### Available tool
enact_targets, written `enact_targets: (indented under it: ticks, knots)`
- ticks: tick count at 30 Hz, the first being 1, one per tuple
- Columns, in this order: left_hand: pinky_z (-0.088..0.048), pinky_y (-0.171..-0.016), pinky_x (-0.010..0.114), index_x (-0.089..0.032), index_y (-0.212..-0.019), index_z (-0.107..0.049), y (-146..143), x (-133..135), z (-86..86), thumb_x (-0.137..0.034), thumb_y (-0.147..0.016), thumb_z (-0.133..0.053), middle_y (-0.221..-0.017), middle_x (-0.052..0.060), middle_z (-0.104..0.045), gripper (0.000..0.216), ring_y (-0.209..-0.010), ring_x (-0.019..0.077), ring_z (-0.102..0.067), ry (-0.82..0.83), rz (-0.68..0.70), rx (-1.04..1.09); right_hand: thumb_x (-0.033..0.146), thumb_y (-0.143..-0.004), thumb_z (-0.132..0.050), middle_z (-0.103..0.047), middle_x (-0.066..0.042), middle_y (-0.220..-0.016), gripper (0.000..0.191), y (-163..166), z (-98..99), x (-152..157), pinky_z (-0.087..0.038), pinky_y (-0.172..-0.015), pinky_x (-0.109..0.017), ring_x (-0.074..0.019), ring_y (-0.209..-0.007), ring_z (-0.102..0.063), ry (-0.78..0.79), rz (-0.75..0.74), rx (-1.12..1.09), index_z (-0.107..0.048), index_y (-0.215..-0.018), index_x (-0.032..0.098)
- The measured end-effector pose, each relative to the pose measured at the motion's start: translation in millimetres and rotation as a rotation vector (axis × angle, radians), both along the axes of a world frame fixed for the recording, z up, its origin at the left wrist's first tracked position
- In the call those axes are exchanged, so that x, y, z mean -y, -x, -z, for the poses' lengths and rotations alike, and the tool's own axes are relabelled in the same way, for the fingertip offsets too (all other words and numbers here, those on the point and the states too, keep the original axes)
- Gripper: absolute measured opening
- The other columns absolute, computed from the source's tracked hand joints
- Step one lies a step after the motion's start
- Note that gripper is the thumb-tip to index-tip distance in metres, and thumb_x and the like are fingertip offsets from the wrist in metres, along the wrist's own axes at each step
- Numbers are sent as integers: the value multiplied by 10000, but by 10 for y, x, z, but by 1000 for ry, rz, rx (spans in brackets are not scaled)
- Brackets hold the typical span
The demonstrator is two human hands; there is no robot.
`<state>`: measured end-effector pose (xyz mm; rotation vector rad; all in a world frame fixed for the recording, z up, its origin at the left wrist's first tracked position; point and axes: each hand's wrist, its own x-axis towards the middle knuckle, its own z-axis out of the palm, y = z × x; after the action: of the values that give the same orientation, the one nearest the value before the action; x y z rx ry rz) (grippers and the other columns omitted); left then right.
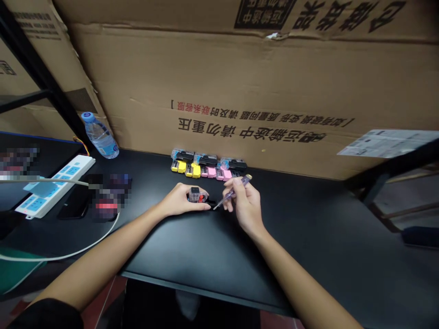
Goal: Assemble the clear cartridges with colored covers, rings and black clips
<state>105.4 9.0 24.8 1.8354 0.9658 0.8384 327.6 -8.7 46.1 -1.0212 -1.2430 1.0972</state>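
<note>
My left hand (176, 200) is closed around a small clear-plastic device (196, 195) with a black block on top, red bits inside and a dark part jutting to the right. Held in the fingers of my right hand (247, 208) is a slim screwdriver (227, 196) with a translucent purplish handle. Its shaft slants down to the left, and the tip is close to the device's dark end; whether they touch I cannot tell. Behind my hands lie several similar clear-and-black devices with yellow blocks (179, 166) and pink blocks (224, 173), in a row against the cardboard.
A large cardboard sheet (219, 82) stands along the back of the black table (192, 246). On the left are a water bottle (100, 137), a white power strip (55, 187), a dark phone (73, 203) and a white cable (85, 249). A black metal frame (401, 171) rises at the right.
</note>
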Motion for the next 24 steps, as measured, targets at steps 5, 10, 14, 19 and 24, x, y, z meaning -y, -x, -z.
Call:
enact_targets:
  ticks: [5, 10, 14, 19, 24]
  knots:
    - [-553, -780, 300, -163, -1091, -848, 6, -14, -5, -513, -787, -917, -898, 39, -815, 469, -780, 185, -704, 45, -8, 32, 783, -916, -713, -666, 28, -627, 552, 1, 23, -35, -485, -425, -274, -137, -402, -585, 48, -52, 14, -572, -919, 249]
    - [-563, -828, 314, -160, -1088, -838, 23, -42, -5, -504, -800, -906, -937, 47, -814, 454, -827, 194, -717, 58, -8, 56, 625, -835, -881, -631, 77, -634, 553, 18, 43, -53, -471, -418, -258, -120, -391, -547, 10, -48, 22, -454, -902, 281]
    - [-564, -824, 312, -156, -1079, -840, 31, -43, -1, -506, -799, -912, -934, 49, -816, 454, -830, 196, -721, 43, 0, 46, 595, -883, -838, -604, 85, -630, 446, 6, 51, -57, -501, -454, -268, -116, -403, -540, 19, -41, 37, -553, -980, 266]
    - [-577, -885, 331, -154, -1123, -835, 44, -58, 16, -486, -802, -913, -1003, 68, -835, 468, -907, 224, -752, 29, -20, 67, 625, -919, -790, -693, 9, -705, 418, 1, 41, -44, -534, -506, -285, -121, -459, -597, 7, -64, 111, -734, -918, 211]
    - [-578, -916, 341, -152, -1143, -831, 81, -74, 9, -464, -806, -912, -1044, 77, -843, 466, -921, 227, -764, 21, -40, 59, 690, -886, -802, -778, -48, -812, 488, 24, 37, -21, -638, -639, -335, -174, -609, -714, 10, -85, 79, -786, -945, 206]
